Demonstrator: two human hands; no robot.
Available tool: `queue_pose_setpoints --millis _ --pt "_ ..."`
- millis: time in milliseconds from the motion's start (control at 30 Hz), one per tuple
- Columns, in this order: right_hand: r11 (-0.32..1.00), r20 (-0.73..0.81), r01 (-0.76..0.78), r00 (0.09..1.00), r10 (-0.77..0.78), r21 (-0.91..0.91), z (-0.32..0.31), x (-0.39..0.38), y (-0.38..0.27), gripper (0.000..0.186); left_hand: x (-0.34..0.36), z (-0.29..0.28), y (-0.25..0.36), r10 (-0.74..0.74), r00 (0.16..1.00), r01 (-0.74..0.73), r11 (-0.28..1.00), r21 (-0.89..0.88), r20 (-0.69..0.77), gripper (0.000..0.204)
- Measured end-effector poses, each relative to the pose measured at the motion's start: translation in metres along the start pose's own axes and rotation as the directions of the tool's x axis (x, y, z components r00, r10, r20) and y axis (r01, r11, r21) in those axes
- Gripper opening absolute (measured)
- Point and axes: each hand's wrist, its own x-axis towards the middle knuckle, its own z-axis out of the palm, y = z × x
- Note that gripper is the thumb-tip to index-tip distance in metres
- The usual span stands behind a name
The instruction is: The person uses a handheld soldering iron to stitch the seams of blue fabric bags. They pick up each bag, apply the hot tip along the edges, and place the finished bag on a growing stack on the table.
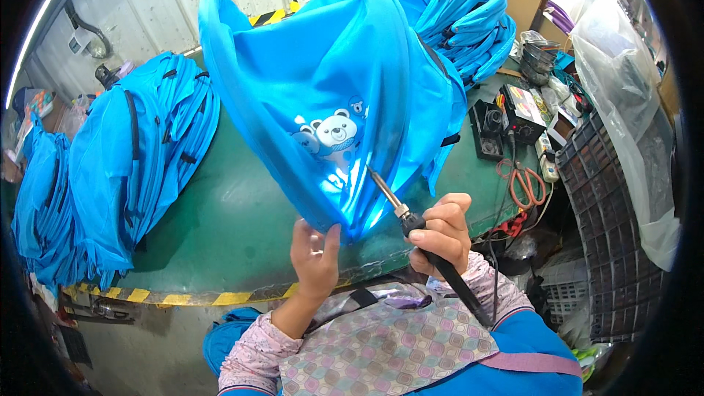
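Note:
A blue fabric stroller canopy (293, 73) with a curved rim and a printed white bear stands on the green table in front of me. My left hand (314, 260) pinches its lower near corner between thumb and fingers. In my right hand (442, 235) is a soldering iron (402, 210) with a black handle, the fist wrapped round the grip. Its metal tip points up and left, in front of the canopy's lower folds; whether it touches the fabric I cannot tell. Bright light falls on the folds near the tip.
Stacks of blue canopies lie at the left (110, 169) and far right (469, 22). Right of the canopy are a black soldering station (522, 114), orange-handled scissors (524, 182) and a power strip (547, 160). The iron's cord hangs beside my right arm. Yellow-black tape (176, 298) edges the table (220, 227).

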Motion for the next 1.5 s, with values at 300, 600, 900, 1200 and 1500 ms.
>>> queue_pose_setpoints --millis 300,600,900,1200,1500 --pt "0.999 0.118 0.044 0.992 -0.046 0.025 0.014 -0.002 -0.01 0.033 0.018 0.03 0.001 -0.142 0.986 0.165 0.908 -0.386 0.087 0.01" --pt "0.993 0.137 0.08 0.988 -0.068 -0.084 0.023 0.007 -0.009 0.032 0.017 0.034 0.014 -0.215 0.975 0.223 0.899 -0.377 0.063 0.009" --pt "0.976 -0.108 -0.215 0.97 0.218 0.038 0.002 0.01 0.001 0.027 0.02 0.033 0.022 -0.104 0.995 0.1 0.933 -0.346 0.006 0.029" --pt "0.729 -0.446 -0.675 0.62 0.645 0.115 0.037 0.0 0.1 0.05 0.025 0.032 0.036 0.225 0.966 -0.254 0.924 0.288 0.131 0.057" --pt "0.962 -0.392 -0.169 0.887 0.243 0.213 0.04 0.092 0.119 0.054 0.144 0.054 0.07 0.383 0.826 -0.546 0.726 0.418 0.414 0.05"
